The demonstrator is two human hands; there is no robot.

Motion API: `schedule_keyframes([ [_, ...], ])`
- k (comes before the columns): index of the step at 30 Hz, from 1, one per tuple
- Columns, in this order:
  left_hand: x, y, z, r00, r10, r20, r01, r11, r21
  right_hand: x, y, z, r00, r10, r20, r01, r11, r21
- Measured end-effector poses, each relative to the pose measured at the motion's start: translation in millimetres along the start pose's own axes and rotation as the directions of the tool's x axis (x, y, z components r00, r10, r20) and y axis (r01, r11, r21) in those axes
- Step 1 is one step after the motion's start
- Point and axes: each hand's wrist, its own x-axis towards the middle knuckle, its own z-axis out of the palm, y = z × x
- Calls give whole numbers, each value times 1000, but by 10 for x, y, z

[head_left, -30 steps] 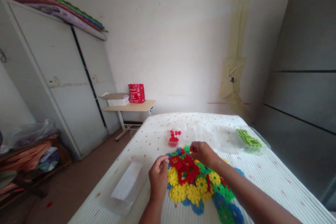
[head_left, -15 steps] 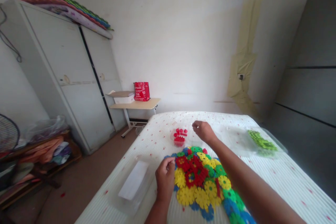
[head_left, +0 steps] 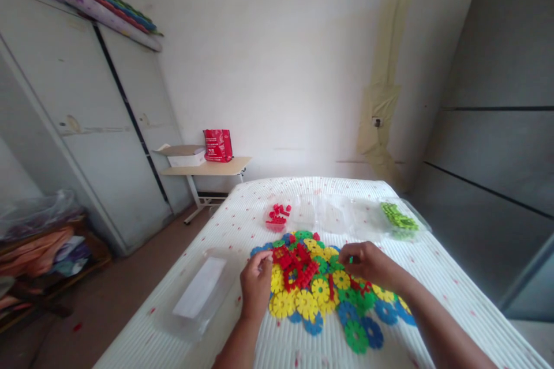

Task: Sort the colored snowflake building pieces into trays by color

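Observation:
A heap of flat plastic flower-shaped pieces point(head_left: 320, 291) in red, yellow, green and blue lies on the white bed point(head_left: 268, 213). My left hand point(head_left: 255, 283) rests at the heap's left edge, fingers curled in a pinch against the red pieces. My right hand point(head_left: 366, 261) is over the heap's right side, its fingers closed on a small green piece point(head_left: 350, 259). Beyond the heap stands a small clear tub of red pieces point(head_left: 277, 218). A clear tub of green pieces point(head_left: 399, 222) sits at the far right.
Two empty clear tubs point(head_left: 335, 216) stand between the red and green ones. A clear lid with white paper point(head_left: 199, 294) lies on the left of the bed. A small table point(head_left: 208, 168) with a red bag and a box stands by the wall, beside a grey wardrobe point(head_left: 86, 127).
My right hand has come back from the tub of red pieces to the right side of the heap and now pinches a green piece. The left hand has stayed put.

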Motion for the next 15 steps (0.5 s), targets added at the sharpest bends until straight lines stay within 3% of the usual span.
schedule_keyframes([
  [5,13,-19,-5,999,16,-33,-14,998,62,38,-120,246,986,-64,156,99,969,-226],
  [10,18,4,-12,999,7,-39,-4,998,62,94,-144,509,992,-42,122,96,871,-481],
  [15,7,-6,-14,1000,6,-14,-6,999,54,111,-97,532,989,-49,142,116,849,-516],
])
